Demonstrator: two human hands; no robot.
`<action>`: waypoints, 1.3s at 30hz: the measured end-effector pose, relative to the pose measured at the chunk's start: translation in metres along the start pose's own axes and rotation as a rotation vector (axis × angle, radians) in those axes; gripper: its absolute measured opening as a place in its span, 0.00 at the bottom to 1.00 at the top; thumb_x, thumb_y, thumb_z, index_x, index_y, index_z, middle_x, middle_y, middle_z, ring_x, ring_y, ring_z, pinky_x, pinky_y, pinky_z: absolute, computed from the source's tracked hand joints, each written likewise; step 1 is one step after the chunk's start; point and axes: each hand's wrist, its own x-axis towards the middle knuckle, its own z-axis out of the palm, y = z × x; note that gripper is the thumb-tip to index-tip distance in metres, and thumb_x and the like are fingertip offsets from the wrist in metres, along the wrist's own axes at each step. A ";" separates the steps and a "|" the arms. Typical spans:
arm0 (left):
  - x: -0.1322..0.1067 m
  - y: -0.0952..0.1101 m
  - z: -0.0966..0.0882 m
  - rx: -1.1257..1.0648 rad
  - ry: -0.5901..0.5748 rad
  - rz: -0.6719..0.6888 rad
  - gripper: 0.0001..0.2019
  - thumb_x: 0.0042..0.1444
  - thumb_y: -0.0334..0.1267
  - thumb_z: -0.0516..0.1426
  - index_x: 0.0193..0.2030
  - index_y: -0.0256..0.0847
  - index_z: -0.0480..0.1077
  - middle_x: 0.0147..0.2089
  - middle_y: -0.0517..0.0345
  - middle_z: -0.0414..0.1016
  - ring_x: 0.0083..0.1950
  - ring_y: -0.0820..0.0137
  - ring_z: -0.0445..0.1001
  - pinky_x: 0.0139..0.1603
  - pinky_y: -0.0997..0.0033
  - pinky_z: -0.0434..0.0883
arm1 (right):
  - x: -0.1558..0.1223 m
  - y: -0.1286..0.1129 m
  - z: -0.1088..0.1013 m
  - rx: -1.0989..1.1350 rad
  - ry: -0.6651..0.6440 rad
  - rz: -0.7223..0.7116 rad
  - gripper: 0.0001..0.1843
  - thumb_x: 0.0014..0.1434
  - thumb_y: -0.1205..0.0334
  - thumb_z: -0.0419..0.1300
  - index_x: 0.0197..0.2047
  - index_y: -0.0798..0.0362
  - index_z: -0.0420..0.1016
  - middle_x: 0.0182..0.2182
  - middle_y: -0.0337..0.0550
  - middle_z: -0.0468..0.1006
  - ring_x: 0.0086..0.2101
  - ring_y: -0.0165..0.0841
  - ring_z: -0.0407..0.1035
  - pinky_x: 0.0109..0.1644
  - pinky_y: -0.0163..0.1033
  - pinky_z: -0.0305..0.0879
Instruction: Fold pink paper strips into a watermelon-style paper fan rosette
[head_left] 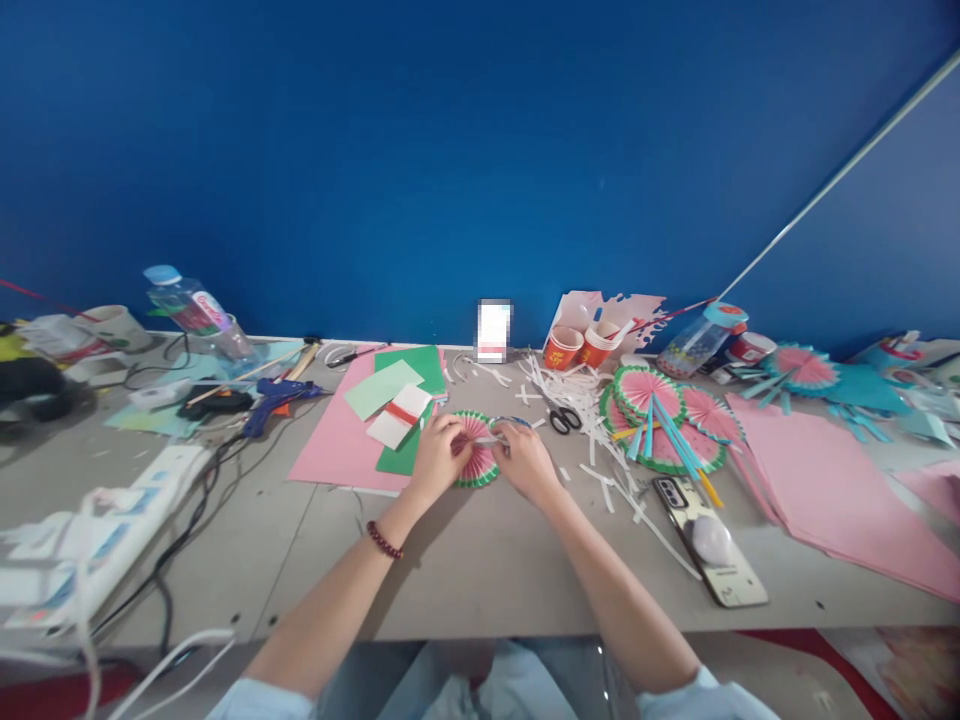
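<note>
A round pleated paper fan (472, 478), pink with a green and white rim, lies on the table between my hands. Over its middle runs a short white strip (487, 440). My left hand (441, 458) is closed at the fan's left side, its fingertips pinching at the strip's left end. From the right, my right hand (529, 462) pinches the strip's other end, the thumb and forefinger close together. Just behind my right fingers, a small dark patterned round thing is partly hidden. Green paper (395, 458) and a white packet with a red band (401, 415) lie beside my left hand.
Black scissors (565, 420) lie among white paper scraps (600, 450). Finished watermelon fans (651, 395), a phone (712, 545) and pink sheets (840, 490) are on the right. A blue glue gun (274, 402), bottle (199, 305) and power strip (112, 535) with cables stand left.
</note>
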 end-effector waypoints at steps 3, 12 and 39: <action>0.000 -0.003 0.002 0.001 0.014 0.021 0.03 0.52 0.31 0.57 0.30 0.41 0.70 0.36 0.56 0.72 0.40 0.65 0.71 0.53 0.53 0.67 | 0.001 0.002 -0.003 -0.056 0.057 0.032 0.08 0.56 0.65 0.54 0.35 0.52 0.75 0.30 0.45 0.79 0.36 0.38 0.70 0.47 0.41 0.55; -0.003 -0.011 0.011 0.015 -0.005 0.032 0.01 0.52 0.32 0.58 0.31 0.40 0.70 0.39 0.55 0.74 0.43 0.64 0.72 0.59 0.49 0.63 | 0.000 0.002 -0.004 -0.154 0.043 0.081 0.10 0.54 0.68 0.52 0.34 0.53 0.75 0.31 0.45 0.80 0.36 0.37 0.70 0.49 0.42 0.50; 0.003 0.014 -0.012 -0.194 0.104 0.066 0.07 0.58 0.33 0.52 0.41 0.42 0.69 0.40 0.54 0.75 0.46 0.66 0.73 0.49 0.61 0.71 | -0.002 -0.002 -0.012 -0.054 0.350 -0.012 0.09 0.59 0.66 0.51 0.31 0.52 0.71 0.25 0.41 0.75 0.30 0.34 0.66 0.43 0.39 0.52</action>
